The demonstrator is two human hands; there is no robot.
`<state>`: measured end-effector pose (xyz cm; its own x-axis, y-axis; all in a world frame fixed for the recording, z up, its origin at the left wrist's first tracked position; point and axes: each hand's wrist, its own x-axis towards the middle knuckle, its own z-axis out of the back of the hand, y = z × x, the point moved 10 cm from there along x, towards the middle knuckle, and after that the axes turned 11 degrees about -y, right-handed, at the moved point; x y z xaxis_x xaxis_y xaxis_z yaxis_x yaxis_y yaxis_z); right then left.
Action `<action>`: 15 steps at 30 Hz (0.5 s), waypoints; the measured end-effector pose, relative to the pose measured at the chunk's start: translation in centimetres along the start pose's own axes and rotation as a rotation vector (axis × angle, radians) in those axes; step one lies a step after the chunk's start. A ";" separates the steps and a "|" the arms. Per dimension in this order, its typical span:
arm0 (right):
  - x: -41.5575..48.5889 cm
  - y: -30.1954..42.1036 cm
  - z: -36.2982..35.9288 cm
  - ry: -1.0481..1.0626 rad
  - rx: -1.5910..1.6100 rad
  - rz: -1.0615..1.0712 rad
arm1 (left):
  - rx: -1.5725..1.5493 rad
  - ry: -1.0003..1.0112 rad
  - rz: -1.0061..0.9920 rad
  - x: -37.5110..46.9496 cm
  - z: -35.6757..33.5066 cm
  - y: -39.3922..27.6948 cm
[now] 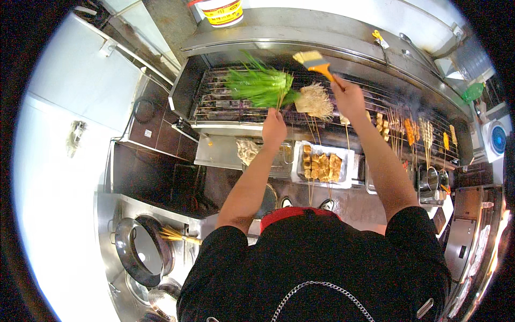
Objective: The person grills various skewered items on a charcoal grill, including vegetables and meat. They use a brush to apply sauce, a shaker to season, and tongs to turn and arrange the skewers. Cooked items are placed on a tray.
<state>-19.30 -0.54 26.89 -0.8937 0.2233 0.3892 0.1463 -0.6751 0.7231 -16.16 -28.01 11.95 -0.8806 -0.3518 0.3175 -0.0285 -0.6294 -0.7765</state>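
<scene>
My left hand (275, 128) grips the thin sticks of a bunch of skewered green leafy vegetables, probably chives (261, 85), over the left part of a long charcoal grill (209, 116). Motion blurs the leaf tips. In my right hand (349, 96) is the orange handle of a flat basting brush (314, 61), its pale bristles raised above the back of the grill and pointing left. Between my hands, skewered enoki mushrooms (318, 101) lie on the grate with their sticks toward me. Part of a pale skewered piece (344, 120) shows beside my right forearm.
Several skewers (409, 131) cook at the grill's right, where smoke rises. A lined tray (348, 157) of browned skewers sits before me, near metal containers (431, 181). A bucket (222, 14) stands on the back ledge. Behind at left are a wok (124, 257) and a bamboo brush (181, 236).
</scene>
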 end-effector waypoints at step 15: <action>-3.1 -5.2 -12.5 0.284 -0.411 0.138 | -0.773 0.123 0.238 8.7 11.9 -5.7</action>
<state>-22.64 -6.48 14.77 -0.9660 -0.0486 0.2539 0.1434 -0.9180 0.3698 -18.04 -35.72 25.61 -0.9485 -0.3091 0.0695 -0.1125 0.1236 -0.9859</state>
